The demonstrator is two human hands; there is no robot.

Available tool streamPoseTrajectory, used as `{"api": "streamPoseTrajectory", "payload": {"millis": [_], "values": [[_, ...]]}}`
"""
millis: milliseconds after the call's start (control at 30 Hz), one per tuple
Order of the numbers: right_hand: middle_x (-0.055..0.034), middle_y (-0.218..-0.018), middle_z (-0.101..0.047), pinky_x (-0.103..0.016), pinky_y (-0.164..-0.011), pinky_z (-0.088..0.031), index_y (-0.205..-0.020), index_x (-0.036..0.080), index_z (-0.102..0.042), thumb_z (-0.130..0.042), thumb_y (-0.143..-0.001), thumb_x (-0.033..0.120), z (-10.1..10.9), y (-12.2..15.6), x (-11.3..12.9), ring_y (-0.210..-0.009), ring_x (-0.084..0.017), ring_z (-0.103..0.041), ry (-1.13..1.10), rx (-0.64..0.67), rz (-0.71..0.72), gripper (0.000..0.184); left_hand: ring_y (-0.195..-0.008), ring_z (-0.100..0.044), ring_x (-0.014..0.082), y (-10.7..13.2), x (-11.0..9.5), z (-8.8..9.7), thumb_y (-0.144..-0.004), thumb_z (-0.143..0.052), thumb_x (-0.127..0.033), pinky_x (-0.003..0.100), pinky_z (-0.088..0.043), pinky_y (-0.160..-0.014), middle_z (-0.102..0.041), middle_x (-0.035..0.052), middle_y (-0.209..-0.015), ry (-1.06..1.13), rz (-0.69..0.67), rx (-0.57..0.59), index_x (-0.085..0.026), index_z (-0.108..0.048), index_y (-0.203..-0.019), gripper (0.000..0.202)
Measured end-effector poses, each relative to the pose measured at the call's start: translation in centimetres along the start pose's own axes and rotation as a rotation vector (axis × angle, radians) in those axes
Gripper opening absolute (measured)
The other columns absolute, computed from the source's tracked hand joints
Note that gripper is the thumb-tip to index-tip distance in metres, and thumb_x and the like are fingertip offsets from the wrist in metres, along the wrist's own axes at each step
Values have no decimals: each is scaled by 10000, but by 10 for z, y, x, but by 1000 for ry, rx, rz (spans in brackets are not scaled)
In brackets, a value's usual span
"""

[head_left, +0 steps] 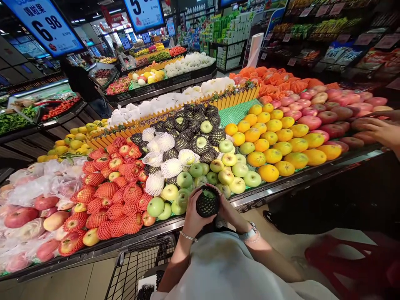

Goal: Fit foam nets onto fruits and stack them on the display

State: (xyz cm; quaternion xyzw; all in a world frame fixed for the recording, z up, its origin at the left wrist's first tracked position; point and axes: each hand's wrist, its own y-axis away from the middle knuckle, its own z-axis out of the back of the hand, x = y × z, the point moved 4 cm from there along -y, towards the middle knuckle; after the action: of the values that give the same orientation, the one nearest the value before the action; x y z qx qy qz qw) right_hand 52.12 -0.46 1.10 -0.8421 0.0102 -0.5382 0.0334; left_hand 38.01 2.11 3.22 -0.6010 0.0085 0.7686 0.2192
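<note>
Between my two hands, close to my body, is a green apple in a black foam net. My left hand wraps round its left side and underside. Around its right side curls my right hand. Just beyond lie loose green apples on the stand, bare of nets. Behind them are apples in black foam nets and some in white foam nets. Red apples in red nets fill the part to the left.
Oranges and bare red apples lie to the right, where another person's hand reaches in. A metal front edge borders the stand. Below stands a wire shopping cart. Price screens hang overhead.
</note>
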Motion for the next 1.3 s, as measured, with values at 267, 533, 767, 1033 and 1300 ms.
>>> {"api": "streamPoseTrajectory", "payload": {"millis": [267,533,767,1033,1300], "values": [[-69,-1203,-674,-454,-1006,-506,-1151,234,-667,-548,-789,712,28,12,-40,-1154,-250,-609,-317,-271,-253,611,-1395,-339,321,-4,28,-47,-711,-746,-279,500,-200,-1207,-433,87,-1416,-47,-32,29,-298,-598,-1179,492],[-69,-1306,-596,-526,-1000,-478,-1282,265,-543,-522,-823,642,55,22,-33,-1217,-286,-555,-104,-485,-214,594,-1472,-187,328,-11,18,-64,-655,-806,-283,523,-101,-1218,-249,141,-1573,53,-89,165,-246,-445,-1356,790],[-133,-1292,-515,-465,-1102,-349,-1274,156,-467,-748,-687,445,47,-32,-1,-1227,-270,-477,674,-473,235,712,-1320,-470,292,56,51,26,-770,-681,-303,507,-279,-1157,-579,110,-1325,115,-28,-306,-239,-615,-1150,391],[-312,-1392,-369,-567,-1116,-231,-1357,-4,-420,-695,-727,578,51,-37,-45,-1328,-408,-328,1262,-466,394,901,-1140,-580,182,244,122,174,-948,-275,-283,348,-443,-1007,-560,140,-1260,-472,620,-1369,-163,-457,-1209,340],[-271,-1383,-395,-618,-1100,-211,-1391,187,-438,-608,-706,710,75,-24,-52,-1357,-425,-325,1407,-265,583,878,-1112,-538,283,428,156,146,-827,-355,-108,474,-372,-1022,-608,150,-1014,-547,1345,-1368,-125,-569,-986,267]]}}
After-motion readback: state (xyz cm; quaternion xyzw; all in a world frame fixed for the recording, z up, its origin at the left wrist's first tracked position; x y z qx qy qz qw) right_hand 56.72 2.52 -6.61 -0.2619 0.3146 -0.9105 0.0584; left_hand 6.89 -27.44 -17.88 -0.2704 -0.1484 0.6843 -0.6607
